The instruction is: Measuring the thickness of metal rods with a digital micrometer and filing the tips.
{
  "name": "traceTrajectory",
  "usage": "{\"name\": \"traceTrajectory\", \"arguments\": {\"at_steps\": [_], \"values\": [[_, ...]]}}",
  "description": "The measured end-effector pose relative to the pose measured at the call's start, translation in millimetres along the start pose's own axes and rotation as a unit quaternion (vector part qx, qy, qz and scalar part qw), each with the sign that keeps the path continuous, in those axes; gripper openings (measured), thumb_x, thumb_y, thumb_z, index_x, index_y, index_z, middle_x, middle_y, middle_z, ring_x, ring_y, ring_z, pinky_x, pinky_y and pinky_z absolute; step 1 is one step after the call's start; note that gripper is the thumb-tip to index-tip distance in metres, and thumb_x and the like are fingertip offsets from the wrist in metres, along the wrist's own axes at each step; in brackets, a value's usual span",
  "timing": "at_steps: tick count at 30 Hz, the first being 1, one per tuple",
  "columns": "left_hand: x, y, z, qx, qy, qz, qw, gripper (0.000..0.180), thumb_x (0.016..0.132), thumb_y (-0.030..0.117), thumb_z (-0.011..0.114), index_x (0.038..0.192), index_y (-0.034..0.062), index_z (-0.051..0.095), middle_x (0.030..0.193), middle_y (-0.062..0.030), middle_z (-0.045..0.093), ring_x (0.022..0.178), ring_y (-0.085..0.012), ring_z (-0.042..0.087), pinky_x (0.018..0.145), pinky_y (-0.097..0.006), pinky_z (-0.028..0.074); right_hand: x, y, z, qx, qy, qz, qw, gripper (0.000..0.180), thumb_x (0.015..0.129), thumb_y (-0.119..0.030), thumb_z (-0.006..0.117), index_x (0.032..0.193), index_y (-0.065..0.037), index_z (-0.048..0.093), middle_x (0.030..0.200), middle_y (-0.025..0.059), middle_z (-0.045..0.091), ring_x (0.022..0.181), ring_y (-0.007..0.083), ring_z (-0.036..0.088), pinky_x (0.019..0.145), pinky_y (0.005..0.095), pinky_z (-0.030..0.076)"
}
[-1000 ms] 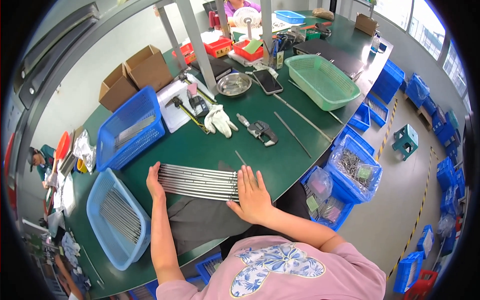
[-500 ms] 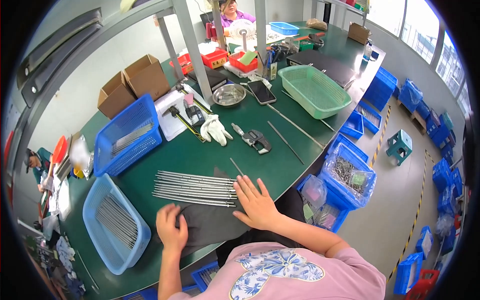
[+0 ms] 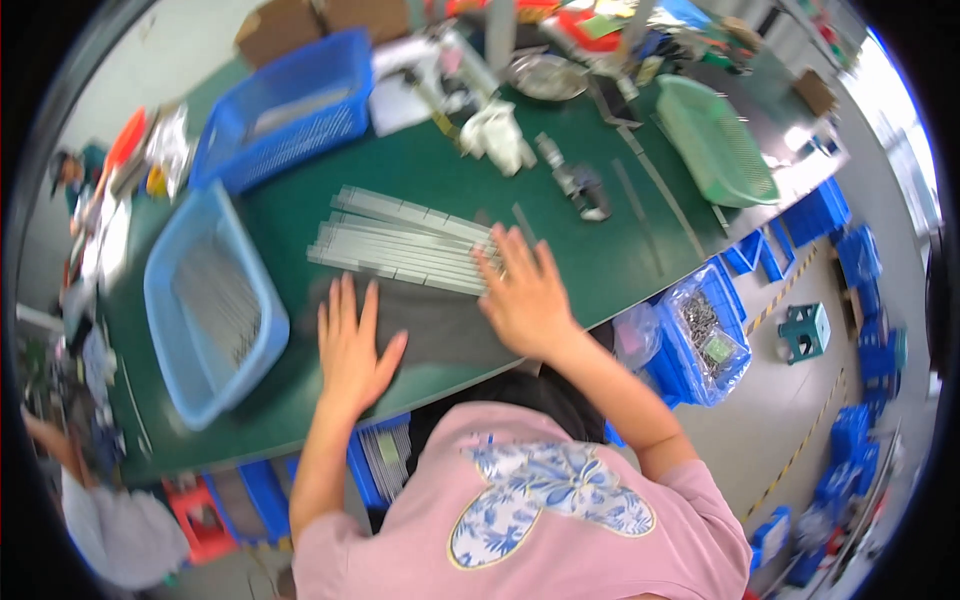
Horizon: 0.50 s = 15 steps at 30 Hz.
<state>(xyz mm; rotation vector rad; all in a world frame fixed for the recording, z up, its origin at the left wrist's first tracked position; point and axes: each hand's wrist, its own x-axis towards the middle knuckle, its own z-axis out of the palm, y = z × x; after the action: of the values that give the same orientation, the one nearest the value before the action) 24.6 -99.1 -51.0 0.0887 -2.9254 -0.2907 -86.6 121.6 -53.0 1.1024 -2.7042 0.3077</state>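
A light blue basket of rods sits far left. The left hand lies flat, fingers spread, on a dark mat; the right hand, also spread, presses the end of the metal rods. Squaring the row seems underway; gathering needs an even push. Green counter; blue bins line the floor right.
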Motion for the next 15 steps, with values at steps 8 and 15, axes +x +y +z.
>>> {"name": "traceTrajectory", "arguments": {"at_steps": [8, 15], "values": [[-12, -7, 1, 0.028, -0.004, -0.021, 0.999, 0.070, 0.081, 0.044, 0.055, 0.137, 0.0053, 0.035, 0.144, -0.0251, 0.022, 0.133, -0.0409, 0.021, 0.105, -0.056, 0.018, -10, -5, -21, -0.001, 0.030, -0.004, 1.000, 0.057, 0.081, -0.026, 0.057, 0.134, -0.012, 0.040, 0.141, 0.0160, 0.033, 0.132, 0.0305, 0.029, 0.107, 0.0493, 0.017], [-6, 8, -12, 0.012, 0.104, 0.014, 0.994, 0.051, 0.083, 0.029, 0.057, 0.129, 0.0074, 0.047, 0.133, -0.0213, 0.038, 0.125, -0.0380, 0.034, 0.102, -0.052, 0.026, -56, -2, -17, 0.090, 0.064, -0.015, 0.994, 0.044, 0.076, -0.021, 0.061, 0.117, -0.007, 0.056, 0.128, 0.0132, 0.047, 0.120, 0.0275, 0.042, 0.101, 0.0443, 0.029]]}}
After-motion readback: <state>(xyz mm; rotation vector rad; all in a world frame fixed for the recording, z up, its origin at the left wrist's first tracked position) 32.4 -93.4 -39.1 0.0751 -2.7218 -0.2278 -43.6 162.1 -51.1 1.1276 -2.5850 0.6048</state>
